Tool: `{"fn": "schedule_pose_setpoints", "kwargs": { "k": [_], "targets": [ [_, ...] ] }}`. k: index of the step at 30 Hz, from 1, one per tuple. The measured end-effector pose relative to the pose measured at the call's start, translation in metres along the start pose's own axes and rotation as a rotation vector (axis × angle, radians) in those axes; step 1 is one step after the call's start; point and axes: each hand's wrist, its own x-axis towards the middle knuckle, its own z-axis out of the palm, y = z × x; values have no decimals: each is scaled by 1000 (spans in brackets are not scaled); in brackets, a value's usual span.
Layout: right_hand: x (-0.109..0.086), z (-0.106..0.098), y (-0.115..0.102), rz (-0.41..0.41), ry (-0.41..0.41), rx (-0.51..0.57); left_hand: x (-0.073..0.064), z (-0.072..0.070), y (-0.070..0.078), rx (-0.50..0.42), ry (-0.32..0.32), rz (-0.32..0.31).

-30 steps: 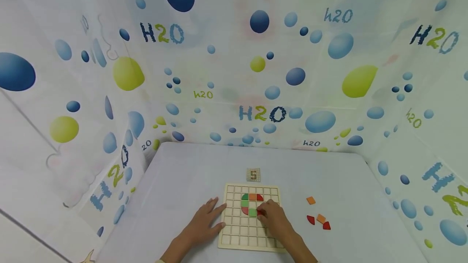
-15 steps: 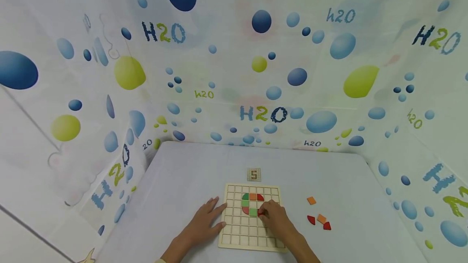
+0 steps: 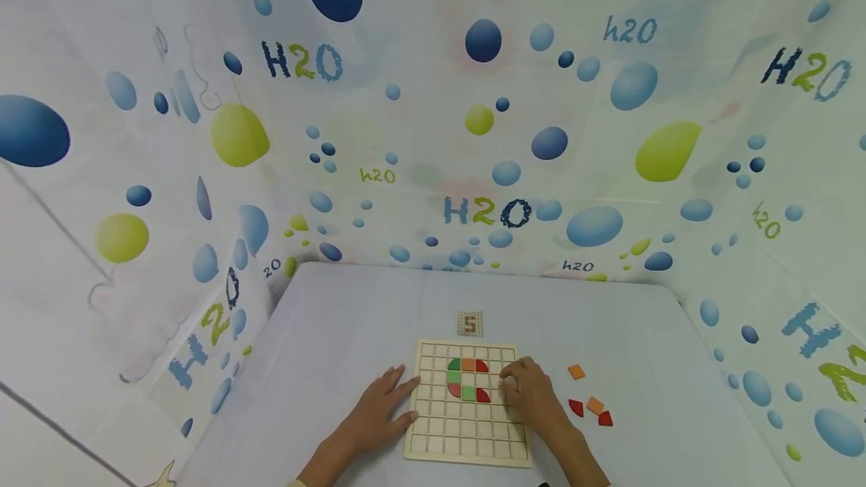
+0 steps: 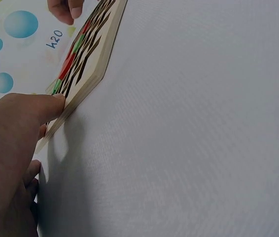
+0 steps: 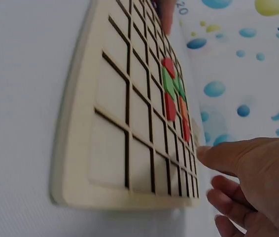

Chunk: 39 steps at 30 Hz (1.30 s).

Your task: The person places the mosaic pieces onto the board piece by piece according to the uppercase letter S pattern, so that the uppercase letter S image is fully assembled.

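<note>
A wooden grid board [image 3: 467, 449] lies on the table with red, green and orange pieces set in a curved group. One of them, a red quarter-round piece [image 3: 483, 395], sits at the group's lower right, with a green square [image 3: 468, 394] beside it. My left hand [image 3: 375, 412] rests at the board's left edge, fingers spread, its thumb [image 4: 51, 106] touching the rim in the left wrist view. Over the board's right edge is my right hand [image 3: 534, 397], fingers loosely bent. Nothing shows between its thumb and fingers in the right wrist view.
Right of the board lie loose pieces: an orange square [image 3: 576, 372], another orange square [image 3: 594, 405], a red piece [image 3: 576, 407] and a second red piece [image 3: 605, 418]. A small card with an S-like figure [image 3: 470, 324] lies behind the board. A patterned curtain [image 3: 419, 134] surrounds the table.
My right hand has let go of the red quarter-round piece, which now lies in its cell, and has moved right to the board's edge. The left hand has stayed put.
</note>
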Motion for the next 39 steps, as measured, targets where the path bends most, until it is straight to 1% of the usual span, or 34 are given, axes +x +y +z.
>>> {"fn": "schedule_pose_setpoints", "kwargs": {
  "k": [3, 4, 5, 7, 9, 11, 14, 16, 19, 23, 25, 27, 31, 34, 37, 39],
  "targets": [
    [4, -17, 19, 80, 123, -112, 0, 1, 0, 2, -8, -10],
    [5, -24, 26, 116, 151, -142, -1, 1, 0, 1, -7, -10],
    [6, -30, 34, 149, 171, -166, -1, 0, 0, 1, -5, -7],
    [7, -41, 49, 220, 183, -198, -1, 0, 0, 2, 2, -2],
    [7, -48, 62, 286, 156, -202, -1, 0, 0, 2, 5, -1],
    [7, -52, 73, 339, 118, -170, -1, -1, 0, -2, 8, 2],
    [7, -53, 83, 379, 73, -116, -2, -1, -1, -9, 3, -4],
    [7, -54, 86, 386, 66, -95, -1, 0, -1, -12, -1, -9],
    [6, -55, 85, 396, 57, -92, 0, 1, -2, -16, -9, -13],
    [2, -56, 83, 438, 49, -66, 1, 2, -2, -14, -10, -12],
    [0, -57, 83, 447, 52, -53, 1, 2, -1, -4, -7, -14],
    [-2, -57, 82, 433, 55, -63, 1, 2, -1, 1, -4, -16],
    [-2, -59, 79, 367, 48, -128, 1, 2, -1, 4, -1, -19],
    [-1, -58, 73, 316, 32, -159, 0, 1, 0, -1, 2, -15],
    [-1, -53, 62, 277, 29, -136, 0, 1, 1, 1, 2, -14],
    [-3, -47, 54, 231, 38, -109, 0, 1, 1, 6, 0, -15]
  ]
}}
